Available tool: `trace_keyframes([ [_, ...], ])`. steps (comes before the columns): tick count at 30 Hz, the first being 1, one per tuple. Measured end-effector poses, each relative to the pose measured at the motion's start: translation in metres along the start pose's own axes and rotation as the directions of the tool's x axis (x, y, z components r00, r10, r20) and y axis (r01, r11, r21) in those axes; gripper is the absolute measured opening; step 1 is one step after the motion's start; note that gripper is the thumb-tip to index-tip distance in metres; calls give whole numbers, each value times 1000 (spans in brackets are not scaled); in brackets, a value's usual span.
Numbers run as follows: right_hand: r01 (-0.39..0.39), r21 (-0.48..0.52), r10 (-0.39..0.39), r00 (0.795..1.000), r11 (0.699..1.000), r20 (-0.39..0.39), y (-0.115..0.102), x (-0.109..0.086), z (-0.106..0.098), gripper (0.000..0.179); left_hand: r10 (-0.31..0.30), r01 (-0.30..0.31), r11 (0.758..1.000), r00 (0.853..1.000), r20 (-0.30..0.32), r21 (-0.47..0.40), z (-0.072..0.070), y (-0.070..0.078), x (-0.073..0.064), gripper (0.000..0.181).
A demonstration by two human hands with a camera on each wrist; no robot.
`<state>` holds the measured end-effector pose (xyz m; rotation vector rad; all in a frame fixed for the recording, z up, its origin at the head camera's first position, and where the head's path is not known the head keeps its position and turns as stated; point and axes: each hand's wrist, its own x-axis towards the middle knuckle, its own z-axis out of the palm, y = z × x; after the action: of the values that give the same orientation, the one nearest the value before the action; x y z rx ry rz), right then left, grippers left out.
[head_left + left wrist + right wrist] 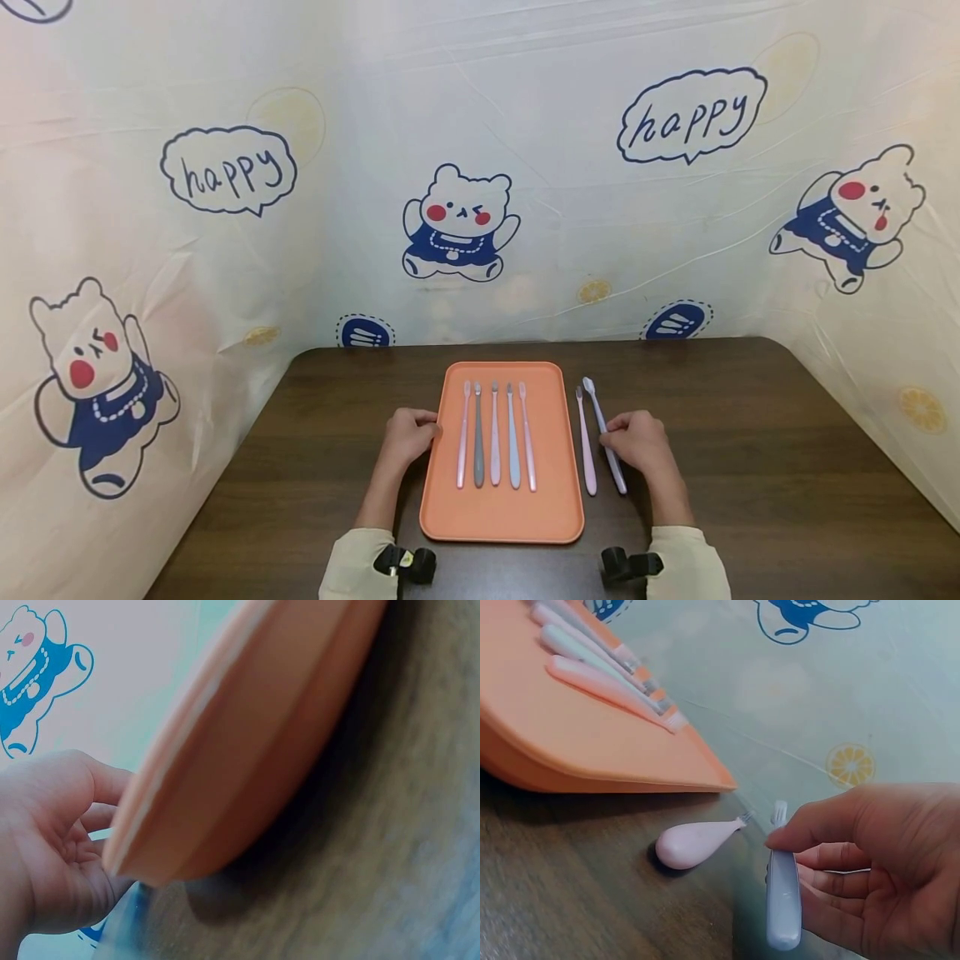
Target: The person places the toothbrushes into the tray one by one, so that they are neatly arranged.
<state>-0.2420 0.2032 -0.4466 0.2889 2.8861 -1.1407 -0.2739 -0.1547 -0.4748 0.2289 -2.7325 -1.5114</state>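
An orange tray (501, 517) carries several toothbrushes side by side, among them a grey one (478, 442), a light blue one (513, 442) and pink ones. At its left edge my left hand (407, 435) grips the rim, fingertips partly hidden behind the tray wall (247, 742) in the left wrist view. My right hand (637, 439) pinches a lavender toothbrush (784, 907) between thumb and fingers, to the right of the tray; its bristle head points away from me. Between that brush and the tray, a pink toothbrush (586, 450) lies on the table.
The dark wooden table (765, 467) reaches back to a pale curtain (555, 217) printed with bears and "happy" bubbles. Curtain also hangs along both sides. Black wrist cameras (630, 565) sit at the sleeves.
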Motion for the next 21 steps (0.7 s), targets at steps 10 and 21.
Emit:
trace_keyframes([
  [10,31,60,-31,1000,998,2,-4,-1,2,22,-7,7,1000,1000,2,4,0,0,-1,27],
  [21,45,174,-53,998,984,41,-13,-1,8,22,6,-6,1000,1000,-1,3,-1,1,0,27],
])
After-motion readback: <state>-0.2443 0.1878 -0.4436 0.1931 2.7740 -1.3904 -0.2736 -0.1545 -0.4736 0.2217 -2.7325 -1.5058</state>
